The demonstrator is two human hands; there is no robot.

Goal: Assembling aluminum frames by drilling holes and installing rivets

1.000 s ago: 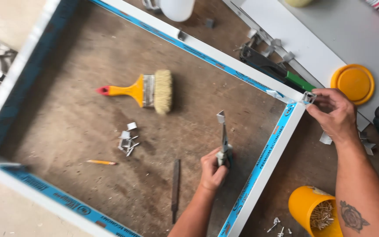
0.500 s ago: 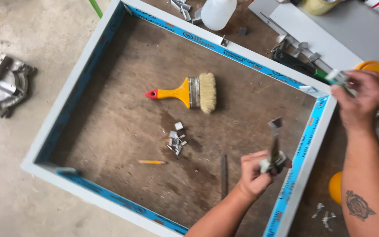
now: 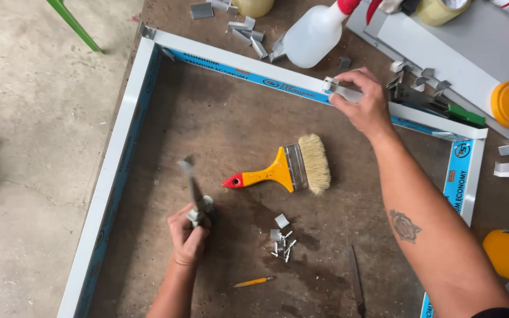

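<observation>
Fingers of the left hand (image 3: 188,238) wrap a hammer (image 3: 194,194) handle, head raised over the brown board (image 3: 219,135) inside the frame (image 3: 119,159). Just right lie small metal bits (image 3: 282,238) and a brush (image 3: 284,171). Farther off, the right hand (image 3: 363,105) pinches a clip (image 3: 338,87) onto the frame's far rail.

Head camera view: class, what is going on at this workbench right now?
A person stands over a white and blue aluminium frame lying on a brown workbench. The right hand presses a small metal clip onto the frame's far rail. The left hand holds a small hammer, raised inside the frame. A paintbrush and loose screws lie between them.
</observation>
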